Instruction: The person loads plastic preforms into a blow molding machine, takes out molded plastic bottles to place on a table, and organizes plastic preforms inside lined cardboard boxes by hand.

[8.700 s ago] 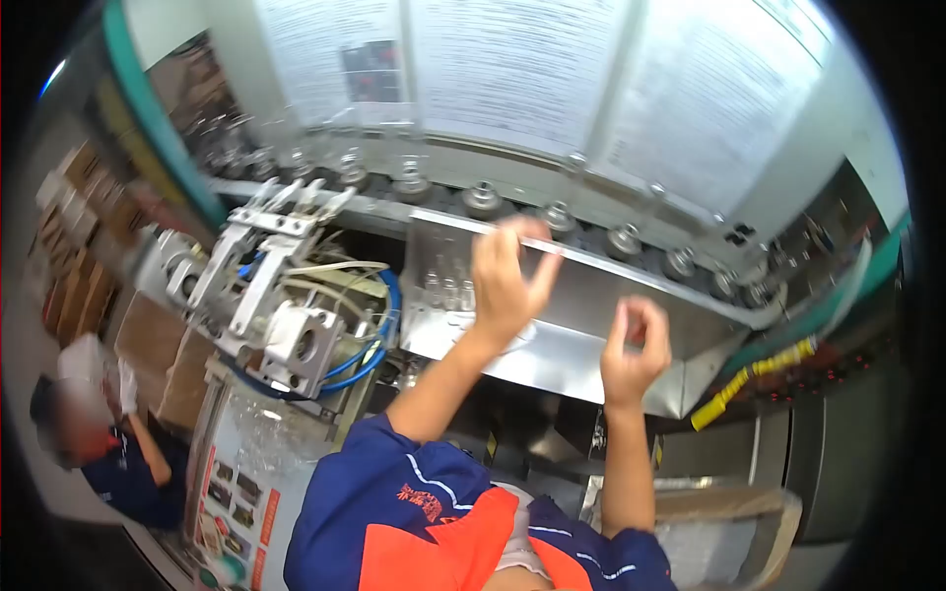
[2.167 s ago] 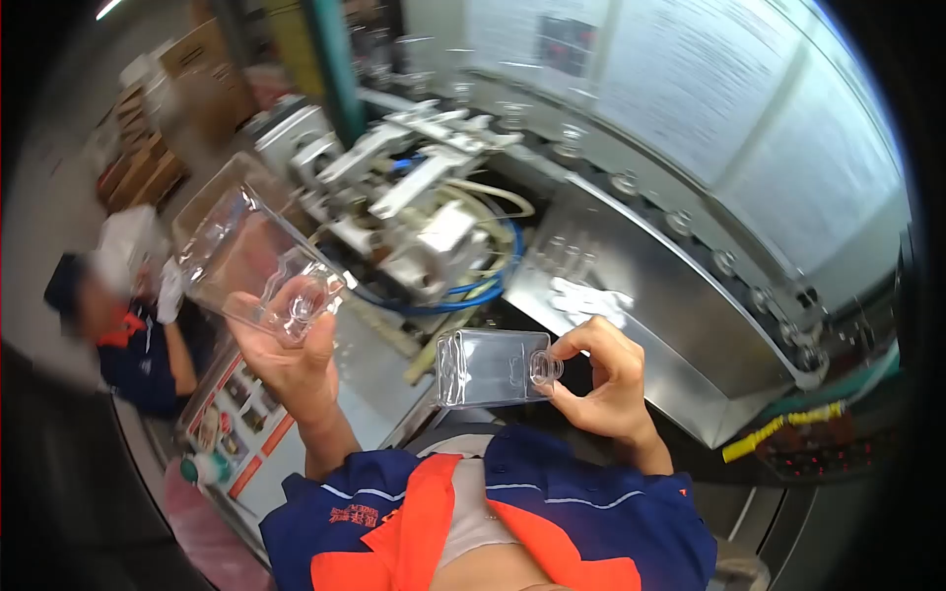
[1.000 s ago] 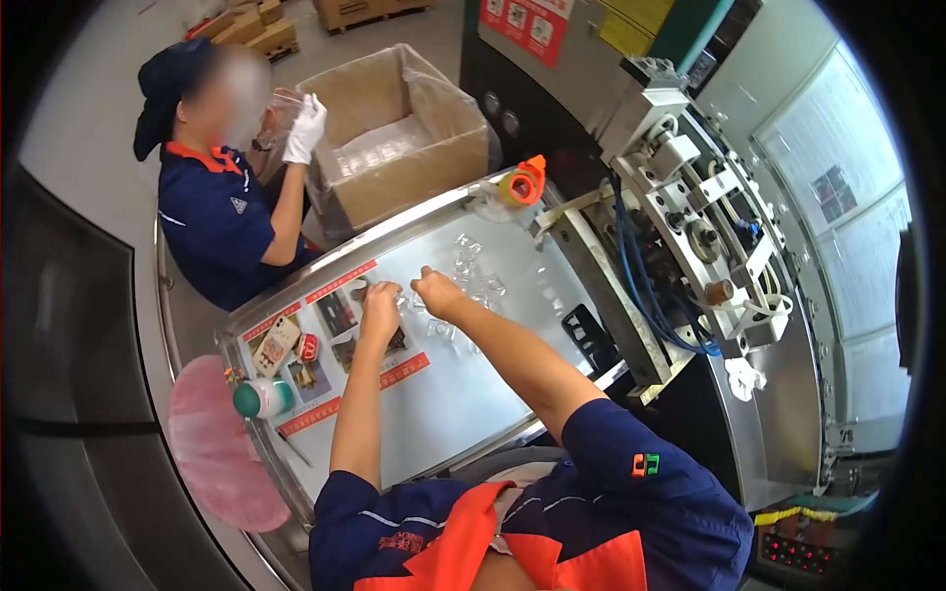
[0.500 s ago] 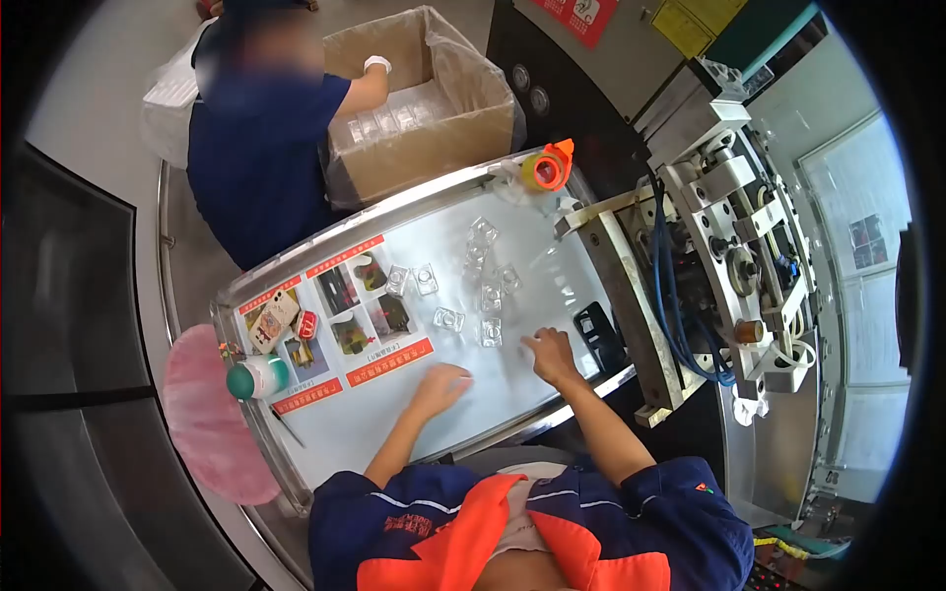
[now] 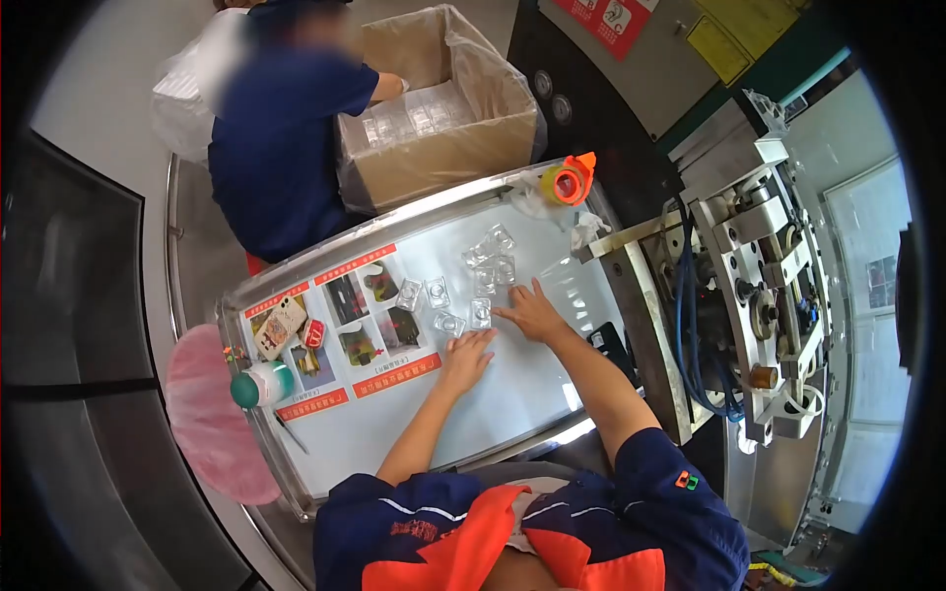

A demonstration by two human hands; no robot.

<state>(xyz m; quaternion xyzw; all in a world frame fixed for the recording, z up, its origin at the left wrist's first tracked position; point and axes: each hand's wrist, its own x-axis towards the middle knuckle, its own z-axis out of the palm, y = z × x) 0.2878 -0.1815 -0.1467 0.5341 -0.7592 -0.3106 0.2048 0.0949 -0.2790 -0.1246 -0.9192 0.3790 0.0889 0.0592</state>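
On the pale worktop [image 5: 517, 394], clear bottles [image 5: 480, 313] are standing clustered; my left hand [image 5: 467, 362] and right hand [image 5: 532, 313] are reaching close, open, gripping nothing.

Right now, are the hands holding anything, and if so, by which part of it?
Nothing looks held. The left hand and right hand are open, fingertips by the clear containers on the table; can't tell whether they touch.

Navy short-slv shirt [image 5: 680, 522] w/ orange collar [image 5: 458, 540], white piping [image 5: 419, 510], red chest lettering [image 5: 414, 529], orange/green patch [image 5: 687, 481] on R slv [image 5: 645, 458].
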